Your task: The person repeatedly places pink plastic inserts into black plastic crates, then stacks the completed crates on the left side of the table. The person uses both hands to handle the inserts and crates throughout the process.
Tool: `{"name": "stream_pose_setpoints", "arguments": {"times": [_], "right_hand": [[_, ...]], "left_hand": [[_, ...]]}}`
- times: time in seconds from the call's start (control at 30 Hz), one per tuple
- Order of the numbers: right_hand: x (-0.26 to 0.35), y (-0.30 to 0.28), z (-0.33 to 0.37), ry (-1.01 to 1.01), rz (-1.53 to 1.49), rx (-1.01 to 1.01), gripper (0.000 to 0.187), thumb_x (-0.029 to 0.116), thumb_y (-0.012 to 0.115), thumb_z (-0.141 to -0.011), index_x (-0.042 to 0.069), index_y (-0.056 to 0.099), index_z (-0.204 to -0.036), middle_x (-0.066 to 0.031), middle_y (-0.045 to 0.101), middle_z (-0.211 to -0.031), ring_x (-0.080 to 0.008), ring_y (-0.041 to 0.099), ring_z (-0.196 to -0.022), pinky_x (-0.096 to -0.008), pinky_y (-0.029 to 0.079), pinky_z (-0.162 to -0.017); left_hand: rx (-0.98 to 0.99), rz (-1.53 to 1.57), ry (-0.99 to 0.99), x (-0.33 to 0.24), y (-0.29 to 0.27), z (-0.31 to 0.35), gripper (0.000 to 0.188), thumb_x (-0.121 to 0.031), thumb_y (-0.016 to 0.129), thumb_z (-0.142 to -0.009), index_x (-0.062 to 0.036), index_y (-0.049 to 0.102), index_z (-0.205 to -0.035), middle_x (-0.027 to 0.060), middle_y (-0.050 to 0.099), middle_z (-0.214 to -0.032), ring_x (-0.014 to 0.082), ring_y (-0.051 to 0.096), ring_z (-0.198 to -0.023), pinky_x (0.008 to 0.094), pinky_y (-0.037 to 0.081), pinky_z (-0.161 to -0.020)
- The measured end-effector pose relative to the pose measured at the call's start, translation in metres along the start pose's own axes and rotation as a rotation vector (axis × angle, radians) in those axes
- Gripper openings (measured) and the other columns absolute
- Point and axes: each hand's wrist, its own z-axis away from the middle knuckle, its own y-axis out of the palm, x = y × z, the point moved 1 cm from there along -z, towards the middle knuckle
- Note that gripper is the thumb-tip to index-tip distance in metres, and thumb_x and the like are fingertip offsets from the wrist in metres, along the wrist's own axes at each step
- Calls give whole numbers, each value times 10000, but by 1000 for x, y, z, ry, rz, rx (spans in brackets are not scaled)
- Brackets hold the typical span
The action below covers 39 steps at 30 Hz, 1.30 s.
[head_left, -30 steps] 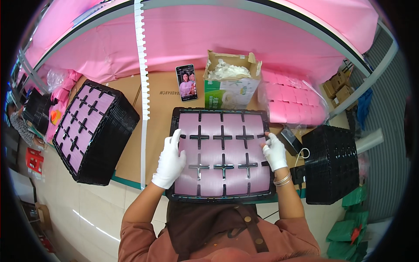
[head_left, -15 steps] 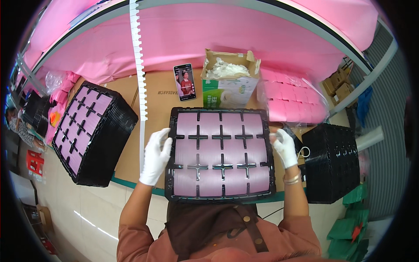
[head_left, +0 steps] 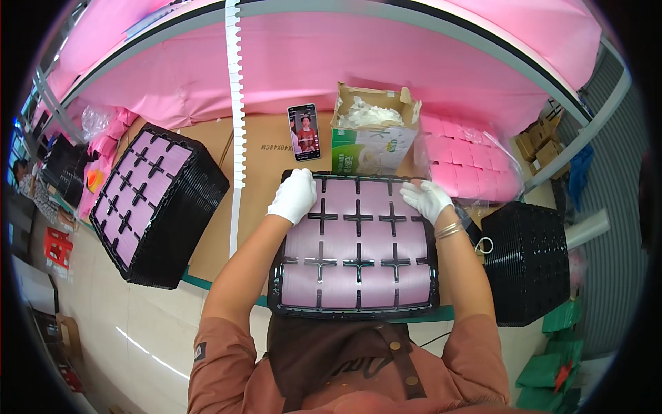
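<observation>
Tray (head_left: pixel 276 290), black, lilac-panelled: lay on the tabletop (head_left: pixel 210 234), reaching from the left grip (head_left: pixel 294 196) and right grip (head_left: pixel 427 200) toward the wearer (head_left: pixel 345 372). The left grip was bent over its far-left corner, pinch untellable; the right grip lay with fingers extended across its far-right corner. Even, light pressure on both corners seemed soundest.

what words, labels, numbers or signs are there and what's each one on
Cardboard sheet: dark printed characters, left unquoted
Green-and-white carton: printed lettering, left unquoted
Phone: screen text too small to read
Shirt front: dark script, partly hidden
Sleeve patch: too small to read
</observation>
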Motion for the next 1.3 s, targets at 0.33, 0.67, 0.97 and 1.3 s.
{"name": "stream_pose_setpoints", "arguments": {"times": [0.33,0.67,0.97,1.3], "right_hand": [[-27,46,121,-43,343,199,333,219,658,-940,-42,569,-1127,-155,637,-1062,-226,675,-950,-325,557,-857],[-28,62,159,-90,882,91,290,293,633,-963,7,613,-921,-88,667,-843,-143,654,-673,-284,550,-621],[-57,45,177,-37,771,88,196,197,619,-973,7,586,-939,-32,611,-798,-104,638,-694,-289,567,-658],[-45,49,211,191,1235,294,258,255,622,-968,16,614,-869,-75,632,-705,-148,642,-642,-301,527,-599]], "left_hand": [[182,48,401,-7,-25,95,114,-156,611,-904,-50,577,-928,153,596,-882,368,617,-829,455,522,-741],[213,-194,599,-15,-64,145,58,-114,545,-894,-69,549,-930,112,560,-858,309,623,-775,415,523,-645],[439,-188,567,-23,-65,175,200,-36,512,-864,-67,575,-1052,111,563,-967,281,635,-853,410,543,-659],[865,6,462,-19,-82,181,100,-166,565,-893,-86,614,-927,127,644,-895,359,651,-753,456,528,-673]]}}
